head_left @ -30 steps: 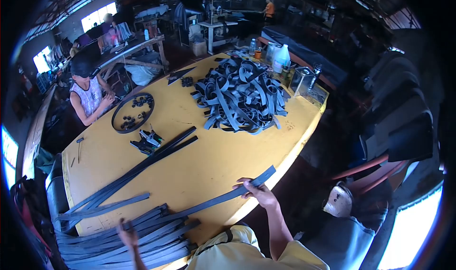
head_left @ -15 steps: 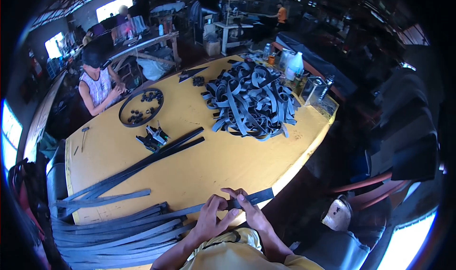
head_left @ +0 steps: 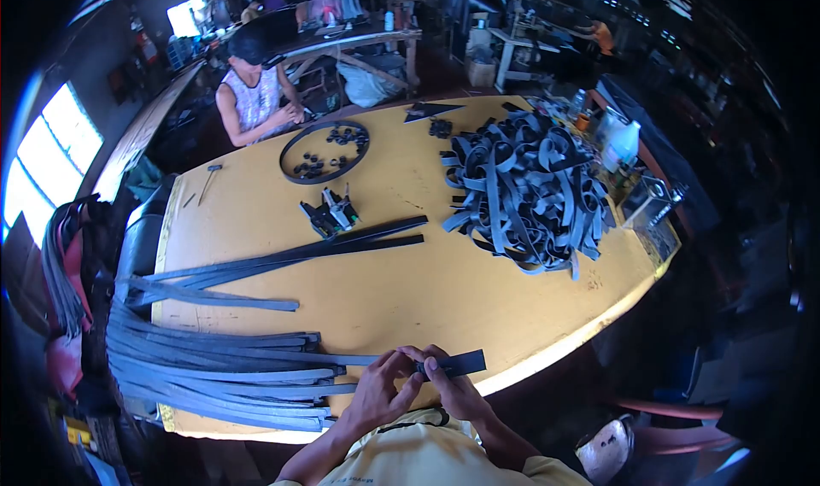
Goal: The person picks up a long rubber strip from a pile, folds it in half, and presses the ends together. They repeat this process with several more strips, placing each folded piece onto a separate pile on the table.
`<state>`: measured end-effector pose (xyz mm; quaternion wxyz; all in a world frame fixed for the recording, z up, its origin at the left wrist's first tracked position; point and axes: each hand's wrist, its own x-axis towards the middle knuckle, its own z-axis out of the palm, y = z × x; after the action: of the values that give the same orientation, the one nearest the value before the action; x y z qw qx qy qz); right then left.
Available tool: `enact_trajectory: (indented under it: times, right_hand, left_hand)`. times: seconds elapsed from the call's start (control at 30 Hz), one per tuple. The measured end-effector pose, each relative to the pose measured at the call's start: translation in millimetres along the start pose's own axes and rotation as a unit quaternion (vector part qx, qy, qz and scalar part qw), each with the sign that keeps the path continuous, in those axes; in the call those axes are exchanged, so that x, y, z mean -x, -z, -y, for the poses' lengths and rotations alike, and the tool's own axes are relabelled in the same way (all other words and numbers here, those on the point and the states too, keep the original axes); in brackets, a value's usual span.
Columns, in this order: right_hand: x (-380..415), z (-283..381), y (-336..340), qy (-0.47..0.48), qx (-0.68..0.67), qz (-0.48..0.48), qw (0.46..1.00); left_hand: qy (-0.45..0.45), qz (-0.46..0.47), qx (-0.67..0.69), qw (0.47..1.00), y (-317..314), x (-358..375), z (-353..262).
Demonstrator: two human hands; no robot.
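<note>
A dark flat strap [head_left: 466,363] lies across both of my hands, its squared end sticking out to the right. My left hand [head_left: 382,390] has its fingers curled round the strap, which runs on leftward towards the bundle of straps [head_left: 231,358] at the table's near left. My right hand [head_left: 450,388] pinches the strap near its end, thumb on top. Something small and black [head_left: 421,367] shows between the fingertips, too covered to name. Both hands are close together over the near edge of the yellow table [head_left: 376,289].
A big heap of coiled straps [head_left: 530,187] covers the table's right side. Small black pieces lie inside a strap ring [head_left: 325,177]. Nearby are clustered tools [head_left: 331,213], a hammer [head_left: 207,183] and bottles [head_left: 621,144]. A co-worker [head_left: 256,102] sits at the far left edge.
The view has swung left, so the table's things appear further right. My raised fingers have come down and closed together on the strap.
</note>
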<state>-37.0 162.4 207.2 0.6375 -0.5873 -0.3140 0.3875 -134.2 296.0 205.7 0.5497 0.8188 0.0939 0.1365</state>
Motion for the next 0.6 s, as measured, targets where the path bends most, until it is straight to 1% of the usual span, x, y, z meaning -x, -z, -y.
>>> enact_trajectory:
  times: [0.07,0.13,0.17,0.2,0.23,0.27,0.3,0.33,0.37,0.4,0.43,0.5,0.53,0.57,0.6]
  right_hand:
    - [-1.8,-2.5,4.3,0.005,0.012,0.015,1.000]
    - [-2.9,-6.8,8.8,0.035,-0.005,-0.009,0.999]
    - [-3.1,-4.9,11.7,0.051,-0.013,-0.023,0.998]
    - [-0.4,-0.9,20.4,0.048,0.023,-0.024,0.998]
    - [4.1,10.5,23.9,0.013,-0.025,-0.041,0.999]
    - [6.3,10.4,31.1,0.028,-0.009,-0.071,0.997]
    - [9.1,18.1,36.1,0.033,-0.026,-0.104,0.994]
    - [11.5,21.9,45.4,0.046,-0.011,-0.119,0.992]
    - [13.1,25.0,54.2,0.078,0.060,-0.126,0.987]
    - [14.3,28.9,59.6,0.070,0.092,-0.135,0.984]
    - [17.1,30.9,64.6,0.060,0.125,-0.147,0.979]
    - [25.5,25.4,77.3,0.024,0.031,-0.198,0.980]
    - [29.2,30.6,76.5,0.012,0.014,-0.274,0.962]
    - [32.3,36.2,77.2,-0.001,-0.009,-0.358,0.934]
    - [34.6,36.4,87.9,0.049,-0.020,-0.371,0.927]
  left_hand:
    - [-0.003,-0.020,-0.033,0.999,-3.7,0.0,2.5]
    - [-0.016,-0.029,-0.098,0.995,-2.6,4.9,10.0]
    - [-0.037,-0.061,-0.115,0.991,-5.0,5.4,12.9]
    - [-0.066,-0.064,-0.143,0.985,-3.9,2.2,12.3]
    - [-0.096,-0.065,-0.172,0.978,-1.6,-1.0,12.7]
    - [-0.112,-0.068,-0.189,0.973,-1.8,-1.6,28.0]
    - [-0.107,-0.080,-0.196,0.971,-1.3,3.0,54.3]
    - [-0.072,-0.042,-0.203,0.976,-2.3,10.6,83.9]
    - [-0.040,-0.002,-0.207,0.978,2.6,13.4,91.4]
    - [-0.067,-0.032,-0.233,0.970,6.2,18.2,97.0]
    - [-0.068,-0.034,-0.233,0.970,11.2,20.7,98.9]
    - [-0.116,-0.035,-0.277,0.953,20.7,24.5,107.6]
    - [-0.088,-0.024,-0.281,0.955,24.7,28.0,117.6]
    - [-0.038,-0.004,-0.291,0.956,29.6,32.2,131.5]
    - [0.006,0.026,-0.289,0.957,37.7,35.9,145.3]
